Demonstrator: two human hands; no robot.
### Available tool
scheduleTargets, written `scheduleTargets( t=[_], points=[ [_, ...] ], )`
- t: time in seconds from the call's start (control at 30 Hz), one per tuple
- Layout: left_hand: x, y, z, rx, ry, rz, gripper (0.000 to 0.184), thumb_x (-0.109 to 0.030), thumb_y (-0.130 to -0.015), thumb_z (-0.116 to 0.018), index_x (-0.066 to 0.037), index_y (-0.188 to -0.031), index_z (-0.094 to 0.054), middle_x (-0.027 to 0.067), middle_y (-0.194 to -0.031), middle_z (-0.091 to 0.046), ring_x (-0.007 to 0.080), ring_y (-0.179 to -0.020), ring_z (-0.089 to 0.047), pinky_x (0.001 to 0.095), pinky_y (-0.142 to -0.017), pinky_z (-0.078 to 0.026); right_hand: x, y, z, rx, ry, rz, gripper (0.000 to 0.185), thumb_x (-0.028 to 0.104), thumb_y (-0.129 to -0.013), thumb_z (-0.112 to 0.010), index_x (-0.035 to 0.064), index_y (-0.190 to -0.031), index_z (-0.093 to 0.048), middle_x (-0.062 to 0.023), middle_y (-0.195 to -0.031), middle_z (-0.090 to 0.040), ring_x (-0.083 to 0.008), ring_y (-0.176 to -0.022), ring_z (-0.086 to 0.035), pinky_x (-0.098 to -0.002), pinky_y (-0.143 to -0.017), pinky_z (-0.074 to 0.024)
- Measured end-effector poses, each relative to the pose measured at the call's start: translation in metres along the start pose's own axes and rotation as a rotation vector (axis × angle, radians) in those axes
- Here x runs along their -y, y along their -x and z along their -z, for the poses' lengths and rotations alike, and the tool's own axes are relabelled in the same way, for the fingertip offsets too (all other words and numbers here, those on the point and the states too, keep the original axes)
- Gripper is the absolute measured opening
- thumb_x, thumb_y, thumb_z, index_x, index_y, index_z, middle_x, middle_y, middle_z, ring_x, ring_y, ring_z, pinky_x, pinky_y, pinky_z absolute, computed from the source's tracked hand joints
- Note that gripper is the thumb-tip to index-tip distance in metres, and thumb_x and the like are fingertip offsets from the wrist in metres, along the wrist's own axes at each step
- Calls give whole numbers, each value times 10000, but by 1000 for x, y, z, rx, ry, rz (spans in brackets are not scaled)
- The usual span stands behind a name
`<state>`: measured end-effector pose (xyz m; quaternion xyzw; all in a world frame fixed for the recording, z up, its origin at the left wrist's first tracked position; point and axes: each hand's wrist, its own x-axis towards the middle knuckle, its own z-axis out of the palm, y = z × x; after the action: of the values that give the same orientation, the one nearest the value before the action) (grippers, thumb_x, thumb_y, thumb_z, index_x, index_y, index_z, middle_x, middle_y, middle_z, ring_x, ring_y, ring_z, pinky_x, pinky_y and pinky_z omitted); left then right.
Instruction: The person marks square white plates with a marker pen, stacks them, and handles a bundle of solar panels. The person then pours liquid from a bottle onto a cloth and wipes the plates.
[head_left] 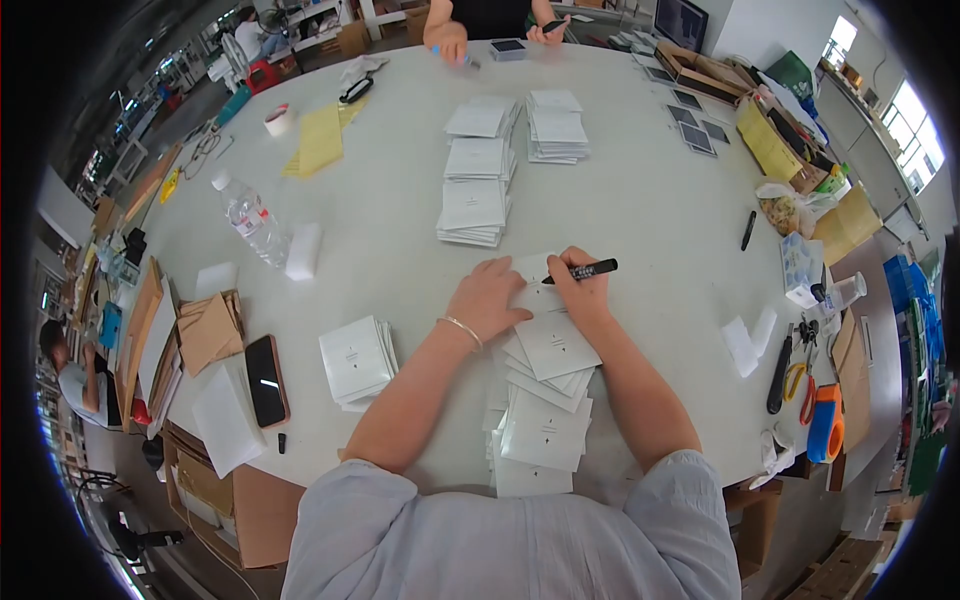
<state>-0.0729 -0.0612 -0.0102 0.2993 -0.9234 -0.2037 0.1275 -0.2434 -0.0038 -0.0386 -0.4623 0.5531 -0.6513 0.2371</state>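
My right hand point(583, 296) is closed round a black marker pen point(597, 268), its tip low over a white card point(540, 296) with small printed marks. My left hand point(487, 300) lies flat with its fingers out, pressing on that card's left side. Nearer to me, a spread pile of similar white cards point(545, 425) runs between my forearms. Left of my left forearm sits a smaller stack of cards point(355, 358). Beyond my hands stand more stacked cards point(474, 205), with another stack point(557, 127) to their right.
On the left are a phone point(266, 381), a water bottle point(250, 218), brown cardboard pieces point(208, 332) and yellow paper point(321, 140). To the right lie scissors point(806, 370), orange tape point(825, 425) and another black pen point(748, 230). A co-worker's hands point(449, 42) are across the table.
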Motion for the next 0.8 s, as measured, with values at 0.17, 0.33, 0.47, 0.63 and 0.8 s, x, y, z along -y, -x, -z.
scheduleTargets(
  t=[0.17,0.33,0.47,0.63,0.8],
  points=[
    [-7,1,7,25,-16,44,473,-332,-660,-748,-85,-1043,-618,169,-1250,-478,355,-1192,-432,413,-963,-411,5,1,0,-13,-115,-100,248,77,-816,-624,26,-617,-485,32,-551,-444,-33,-526,-358,-235,-471,-297],
    [-13,2,10,-24,-24,86,535,-306,-631,-773,-82,-1077,-580,167,-1205,-463,357,-1160,-434,419,-953,-416,17,1,-1,-79,-193,-191,264,86,-821,-625,43,-605,-480,39,-563,-463,-24,-527,-383,-216,-478,-311],
    [-21,4,15,-70,59,154,549,-224,-636,-767,-73,-1109,-532,172,-1221,-422,351,-1118,-469,414,-924,-437,13,1,0,-155,-256,-184,258,96,-828,-623,46,-616,-485,28,-584,-487,-31,-541,-408,-220,-490,-329],
    [-15,-1,8,-167,237,227,465,-99,-694,-700,-61,-1117,-510,152,-1156,-450,339,-930,-558,396,-828,-476,17,1,3,-255,-294,-140,233,181,-834,-632,75,-667,-508,14,-668,-528,-50,-581,-446,-209,-547,-383],
    [-9,-2,5,-233,298,234,422,-12,-726,-624,-53,-1125,-495,164,-1175,-459,349,-914,-569,399,-809,-481,21,0,3,-344,-304,-166,227,203,-842,-628,79,-686,-519,13,-689,-532,-51,-604,-456,-210,-561,-393]
  ],
)
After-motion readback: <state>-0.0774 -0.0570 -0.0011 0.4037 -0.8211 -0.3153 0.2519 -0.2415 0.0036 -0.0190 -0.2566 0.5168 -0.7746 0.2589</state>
